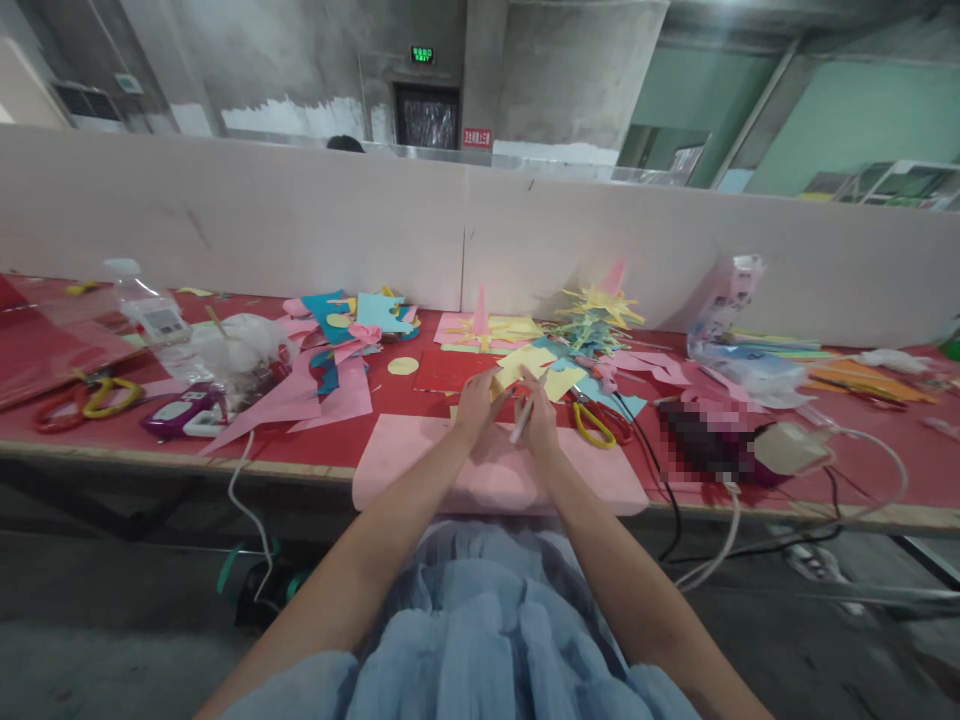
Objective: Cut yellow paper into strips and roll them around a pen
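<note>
My left hand [476,402] is closed, its fingertips at the edge of a piece of yellow paper [527,358]. Close beside it, my right hand [538,420] is curled round a slim white pen-like stick [518,428] that points down toward me. The right fingertips also reach the yellow paper. Both hands are above a pink padded sheet [420,460] at the table's front edge. Just beyond lies a red sheet of paper [446,372]. Yellow-and-red handled scissors [595,425] lie to the right of my right hand.
A pink paper cone on yellow strips [481,318] stands behind the red sheet. Paper scraps [341,385], a plastic bottle [150,308] and a purple device [184,412] lie left. White cables [731,535] hang over the front edge at right. A white partition [300,220] closes the back.
</note>
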